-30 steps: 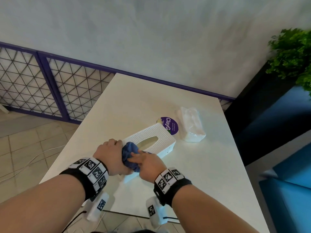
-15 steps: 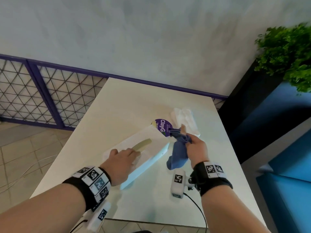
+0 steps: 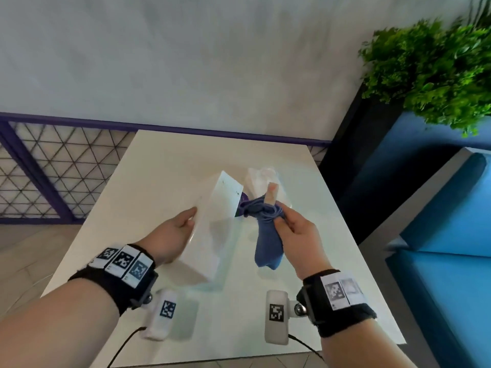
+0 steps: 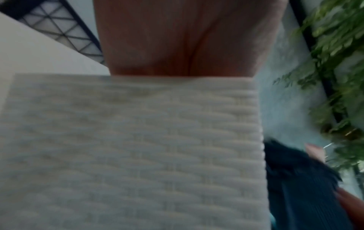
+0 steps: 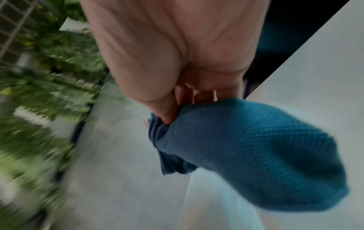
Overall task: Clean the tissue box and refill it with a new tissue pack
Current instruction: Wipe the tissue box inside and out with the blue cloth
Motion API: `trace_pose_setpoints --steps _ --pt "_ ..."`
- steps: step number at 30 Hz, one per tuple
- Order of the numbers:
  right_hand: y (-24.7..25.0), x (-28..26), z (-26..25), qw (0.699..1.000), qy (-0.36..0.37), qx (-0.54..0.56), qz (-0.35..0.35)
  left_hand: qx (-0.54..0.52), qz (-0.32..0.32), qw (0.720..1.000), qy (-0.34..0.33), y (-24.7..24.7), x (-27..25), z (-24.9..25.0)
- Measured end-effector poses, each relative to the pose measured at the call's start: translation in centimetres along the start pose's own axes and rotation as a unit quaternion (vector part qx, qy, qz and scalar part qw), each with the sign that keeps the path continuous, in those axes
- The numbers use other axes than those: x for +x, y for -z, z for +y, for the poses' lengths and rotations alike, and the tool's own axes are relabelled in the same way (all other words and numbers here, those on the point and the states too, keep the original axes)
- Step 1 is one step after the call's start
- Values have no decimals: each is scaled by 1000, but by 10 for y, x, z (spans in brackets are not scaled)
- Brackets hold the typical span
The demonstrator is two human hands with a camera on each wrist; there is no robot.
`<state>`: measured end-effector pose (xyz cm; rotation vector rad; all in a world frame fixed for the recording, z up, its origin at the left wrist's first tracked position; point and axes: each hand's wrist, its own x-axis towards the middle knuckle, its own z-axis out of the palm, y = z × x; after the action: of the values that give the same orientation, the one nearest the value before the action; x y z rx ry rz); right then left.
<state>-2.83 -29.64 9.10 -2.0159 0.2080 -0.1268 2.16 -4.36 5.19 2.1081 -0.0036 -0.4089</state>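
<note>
The white tissue box (image 3: 215, 224) is tipped up on its long side above the table, its smooth underside facing right. My left hand (image 3: 175, 232) grips its left face; in the left wrist view the textured top (image 4: 130, 147) fills the frame under my palm. My right hand (image 3: 292, 229) pinches a bunched blue cloth (image 3: 265, 243) just right of the box, index finger pointing up. The cloth (image 5: 246, 155) hangs below my fingers in the right wrist view. Behind the cloth lies the new tissue pack (image 3: 261, 179) in clear wrap, partly hidden.
A purple round label (image 3: 243, 199) peeks out between box and cloth. The white table (image 3: 164, 171) abuts a grey wall. A purple lattice railing (image 3: 47, 171) runs at left. A green plant (image 3: 435, 67) and blue seats (image 3: 446, 235) stand at right.
My left hand has tipped the box from flat up onto its side. My right hand took the cloth off the box and holds it to the right; the head view shifted.
</note>
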Motion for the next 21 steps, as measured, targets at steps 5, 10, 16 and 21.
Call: trace_pose_setpoints --steps 5,10,16,21 --pt "-64 -30 -21 942 140 -160 -259 -233 -25 970 -61 -4 -1 13" --pt "-71 -2 -11 934 151 -222 -235 -182 -19 982 -56 -6 -10 11" --pt "-56 64 -35 968 96 -204 -108 -187 -44 981 -25 -8 -21 -2" --pt "-80 15 -26 943 137 -239 -184 -223 -9 975 -6 -3 -14 -4"
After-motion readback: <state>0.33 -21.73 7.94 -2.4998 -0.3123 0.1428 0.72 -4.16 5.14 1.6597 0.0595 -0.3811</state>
